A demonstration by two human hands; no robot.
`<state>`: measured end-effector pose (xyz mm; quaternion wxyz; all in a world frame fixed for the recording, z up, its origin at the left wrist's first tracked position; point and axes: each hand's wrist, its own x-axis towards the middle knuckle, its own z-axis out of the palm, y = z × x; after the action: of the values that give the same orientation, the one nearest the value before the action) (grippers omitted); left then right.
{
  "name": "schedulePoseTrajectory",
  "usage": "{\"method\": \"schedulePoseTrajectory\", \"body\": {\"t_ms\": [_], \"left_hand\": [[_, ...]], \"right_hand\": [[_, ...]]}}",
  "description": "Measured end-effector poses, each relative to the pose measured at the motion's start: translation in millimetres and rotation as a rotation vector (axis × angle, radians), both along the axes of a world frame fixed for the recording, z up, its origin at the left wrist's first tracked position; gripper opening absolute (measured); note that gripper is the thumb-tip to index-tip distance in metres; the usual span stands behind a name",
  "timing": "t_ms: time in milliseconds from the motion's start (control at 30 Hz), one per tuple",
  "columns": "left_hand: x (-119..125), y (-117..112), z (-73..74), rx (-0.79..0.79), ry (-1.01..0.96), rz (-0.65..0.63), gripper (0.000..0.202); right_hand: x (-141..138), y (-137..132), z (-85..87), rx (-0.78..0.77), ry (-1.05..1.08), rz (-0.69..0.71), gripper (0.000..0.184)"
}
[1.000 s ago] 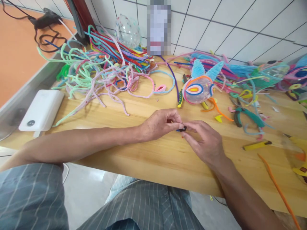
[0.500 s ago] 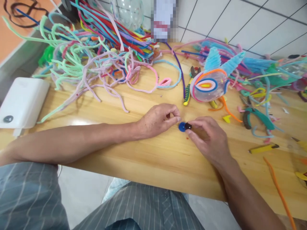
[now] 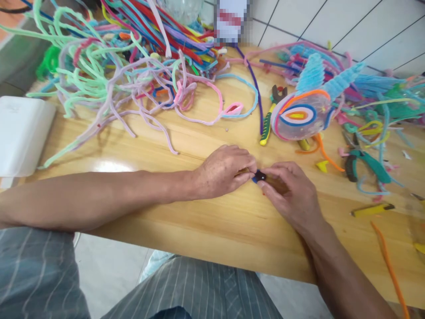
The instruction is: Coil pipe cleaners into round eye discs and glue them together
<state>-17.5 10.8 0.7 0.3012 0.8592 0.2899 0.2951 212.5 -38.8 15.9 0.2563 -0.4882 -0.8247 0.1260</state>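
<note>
My left hand (image 3: 222, 170) and my right hand (image 3: 288, 192) meet at the middle of the wooden table (image 3: 206, 221), fingertips pinched together on a small blue and black coiled piece (image 3: 258, 177). Most of that piece is hidden by my fingers. Just beyond my hands lies a clear ball with orange, blue and pink rings and light blue ears (image 3: 303, 115). Pliers with a yellow-green handle (image 3: 269, 119) lie to its left.
A big tangle of coloured pipe cleaners (image 3: 126, 66) covers the back left of the table. A white box (image 3: 21, 133) sits at the left edge. Teal-handled pliers (image 3: 365, 161), a yellow cutter (image 3: 372, 209) and an orange pipe cleaner (image 3: 388, 266) lie at the right.
My left fingertips have closed back onto the small blue and black piece, which showed more openly half a second ago. The view has tipped down and nearer to the table.
</note>
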Motion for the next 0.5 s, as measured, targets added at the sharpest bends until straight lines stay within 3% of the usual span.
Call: {"method": "schedulePoseTrajectory", "body": {"t_ms": [167, 500], "left_hand": [[0.9, -2.5, -1.5, 0.064, 0.063, -0.017, 0.014], [0.4, -3.5, -1.7, 0.066, 0.008, -0.053, 0.014]], "right_hand": [[-0.1, 0.2, -0.5, 0.011, 0.013, 0.034, 0.025], [1.8, -3.3, 2.8, -0.066, 0.067, 0.001, 0.028]]}}
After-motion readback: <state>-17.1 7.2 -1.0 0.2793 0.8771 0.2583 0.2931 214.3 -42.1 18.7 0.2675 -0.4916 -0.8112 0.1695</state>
